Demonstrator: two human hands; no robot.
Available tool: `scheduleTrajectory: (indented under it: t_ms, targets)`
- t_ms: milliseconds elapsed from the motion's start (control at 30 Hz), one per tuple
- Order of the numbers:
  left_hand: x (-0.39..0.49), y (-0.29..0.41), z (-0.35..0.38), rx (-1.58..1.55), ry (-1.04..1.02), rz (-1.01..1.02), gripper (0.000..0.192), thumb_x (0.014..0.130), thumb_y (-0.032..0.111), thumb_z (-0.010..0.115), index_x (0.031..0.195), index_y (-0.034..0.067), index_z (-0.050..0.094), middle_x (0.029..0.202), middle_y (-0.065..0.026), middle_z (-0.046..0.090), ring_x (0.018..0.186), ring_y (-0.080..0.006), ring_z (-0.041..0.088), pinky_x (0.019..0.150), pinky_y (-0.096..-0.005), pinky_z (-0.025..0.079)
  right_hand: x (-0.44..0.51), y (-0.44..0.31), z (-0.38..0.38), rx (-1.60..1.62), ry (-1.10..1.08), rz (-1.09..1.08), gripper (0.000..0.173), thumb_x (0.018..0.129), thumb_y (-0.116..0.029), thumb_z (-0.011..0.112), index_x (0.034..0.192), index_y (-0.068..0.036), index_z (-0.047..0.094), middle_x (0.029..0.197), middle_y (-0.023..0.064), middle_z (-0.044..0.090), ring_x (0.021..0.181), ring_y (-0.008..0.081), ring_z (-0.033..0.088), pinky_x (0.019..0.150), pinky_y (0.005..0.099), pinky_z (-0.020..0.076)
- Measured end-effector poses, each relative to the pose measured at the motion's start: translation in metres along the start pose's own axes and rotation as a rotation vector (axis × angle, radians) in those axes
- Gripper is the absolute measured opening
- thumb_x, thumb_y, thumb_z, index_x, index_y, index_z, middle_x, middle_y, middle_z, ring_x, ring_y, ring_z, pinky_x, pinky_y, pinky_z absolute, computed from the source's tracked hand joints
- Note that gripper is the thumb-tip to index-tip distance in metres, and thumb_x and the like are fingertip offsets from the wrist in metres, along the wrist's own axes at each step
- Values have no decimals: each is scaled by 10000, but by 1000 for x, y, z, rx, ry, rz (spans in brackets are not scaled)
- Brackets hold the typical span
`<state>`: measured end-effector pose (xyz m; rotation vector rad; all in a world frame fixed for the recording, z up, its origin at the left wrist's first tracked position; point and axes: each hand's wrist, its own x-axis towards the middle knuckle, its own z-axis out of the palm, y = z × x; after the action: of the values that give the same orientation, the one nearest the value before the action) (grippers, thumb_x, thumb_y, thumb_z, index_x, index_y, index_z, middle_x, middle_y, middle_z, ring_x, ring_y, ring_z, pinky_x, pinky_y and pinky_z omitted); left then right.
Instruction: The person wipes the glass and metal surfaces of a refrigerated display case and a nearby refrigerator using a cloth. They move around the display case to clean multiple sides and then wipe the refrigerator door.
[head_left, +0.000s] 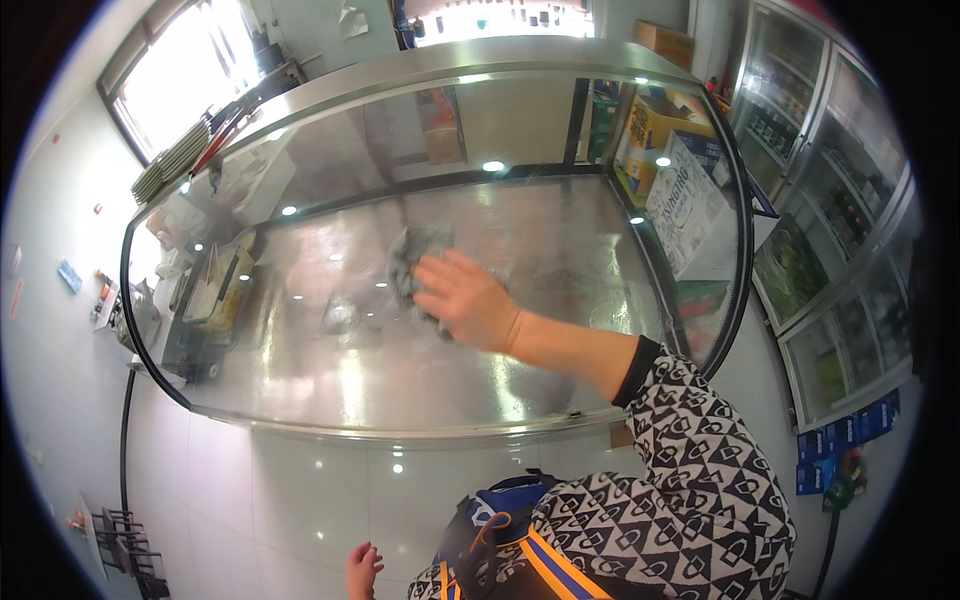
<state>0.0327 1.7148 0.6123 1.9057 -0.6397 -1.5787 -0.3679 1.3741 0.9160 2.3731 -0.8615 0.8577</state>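
Observation:
A dark grey cloth (409, 259) lies bunched under my right hand (469, 304), which presses it on the curved glass front of a display case (330, 300). The hand is slightly blurred, and its fingers point up and left over the cloth. Low in the view, my left hand (364, 566) hangs beside my body over the tiled floor, its fingers loosely curled and holding nothing that I can see. Behind the glass shows a metal base with bright reflections, and at its left end a clear container (217, 296) with something yellowish in it.
Glass-door drink fridges (832, 187) stand at the right. Printed cartons (686, 206) show through the case's right end. A stack of plates (176, 157) rests on the case's upper left. Dark stools (127, 551) are at the lower left, and blue packs (847, 435) at the lower right.

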Motion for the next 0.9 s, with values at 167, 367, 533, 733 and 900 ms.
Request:
scheduleTrajectory:
  t_ms: [167,367,533,733,900]
  targets:
    - [11,20,4,14,-37,98,412,873,156,586,1230,-36,514,1070,-144,625,899,-247,642,739,-345,552,-15,113,-87,-242,-29,188,288,663,-111,631,947,-154,655,1121,89,588,1094,286,527,935,446,389]
    - [26,16,-21,13,0,-83,407,874,153,585,1230,-33,514,1065,-147,627,885,-252,646,738,-345,552,-13,287,-177,-923,147,989,305,794,-277,555,1010,-92,664,1178,183,577,1163,317,498,958,463,390]
    - [47,33,1,23,-27,-118,404,874,151,585,1228,-33,516,1062,-147,627,883,-252,647,737,-346,551,61,269,-84,-810,-56,950,282,721,-230,536,867,-41,688,910,177,662,833,334,628,765,442,488]
    - [51,78,65,62,-113,-18,401,874,149,584,1225,-33,518,1058,-147,628,880,-252,648,736,-347,551,67,151,14,-433,112,255,298,624,-159,602,905,-66,631,967,146,592,1000,308,530,880,429,393]
    - [45,82,95,90,-164,52,398,875,148,584,1223,-33,520,1054,-147,629,877,-252,648,734,-347,550,-7,215,-85,-309,150,222,318,646,-164,628,962,-137,655,962,94,606,981,279,552,879,435,401]
